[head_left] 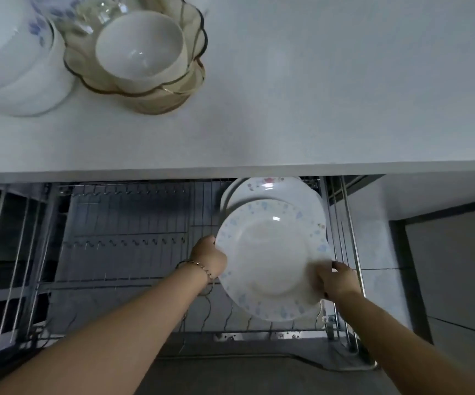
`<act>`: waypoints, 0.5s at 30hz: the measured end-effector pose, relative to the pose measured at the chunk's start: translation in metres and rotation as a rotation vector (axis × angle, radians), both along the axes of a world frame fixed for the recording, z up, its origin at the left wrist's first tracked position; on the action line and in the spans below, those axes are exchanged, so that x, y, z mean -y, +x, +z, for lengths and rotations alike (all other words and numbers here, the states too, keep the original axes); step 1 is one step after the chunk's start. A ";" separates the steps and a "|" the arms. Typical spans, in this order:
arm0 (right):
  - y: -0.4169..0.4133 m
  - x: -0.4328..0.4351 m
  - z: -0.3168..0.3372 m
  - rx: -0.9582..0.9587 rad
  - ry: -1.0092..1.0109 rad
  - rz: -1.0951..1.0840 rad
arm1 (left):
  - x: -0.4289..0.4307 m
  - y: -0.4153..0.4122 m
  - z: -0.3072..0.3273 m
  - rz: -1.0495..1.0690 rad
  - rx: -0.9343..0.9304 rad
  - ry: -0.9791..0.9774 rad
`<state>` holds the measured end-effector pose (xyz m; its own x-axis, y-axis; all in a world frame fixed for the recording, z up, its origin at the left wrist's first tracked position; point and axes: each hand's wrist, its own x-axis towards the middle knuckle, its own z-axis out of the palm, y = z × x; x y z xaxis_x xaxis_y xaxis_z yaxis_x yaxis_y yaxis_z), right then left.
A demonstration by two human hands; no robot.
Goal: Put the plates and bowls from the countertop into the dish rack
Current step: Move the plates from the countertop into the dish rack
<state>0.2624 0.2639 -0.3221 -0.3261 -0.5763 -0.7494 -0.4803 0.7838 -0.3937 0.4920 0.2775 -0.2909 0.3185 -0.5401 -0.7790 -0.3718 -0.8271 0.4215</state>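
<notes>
One speckled plate (273,258) is held tilted over the dish rack (128,223), between both hands. The left hand (209,258) grips its left rim; the right hand (337,280) pinches its right rim. At least two racked plates (273,189) stand just behind. On the desk (316,95), one white bowl (139,44) sits nested in amber glass bowls (156,95), beside stacked white bowls (16,67).

A white plate (273,260) with a pale blue speckled rim is standing nearly upright at the right end of the wire dish rack (128,243). The left hand (209,259) and right hand (334,280) are gripping its opposite edges, and more plates (270,189) are standing just behind it. On the countertop (316,95), far left, a white bowl (140,44) is sitting inside stacked amber glass bowls (156,98), beside stacked blue-flowered bowls (16,67).
</notes>
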 end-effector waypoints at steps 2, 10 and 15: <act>0.006 0.011 -0.018 -0.020 -0.036 -0.072 | 0.018 -0.001 -0.015 -0.006 0.039 -0.022; 0.019 0.033 -0.028 -0.179 -0.159 -0.127 | 0.054 -0.005 -0.042 -0.057 0.155 -0.019; 0.023 0.019 -0.025 -0.098 -0.182 -0.152 | 0.037 -0.017 -0.042 0.105 0.090 -0.162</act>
<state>0.2854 0.2448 -0.3475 -0.4854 -0.6376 -0.5981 -0.4048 0.7703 -0.4927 0.4745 0.2408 -0.3327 0.4442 -0.6159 -0.6506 -0.3291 -0.7876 0.5209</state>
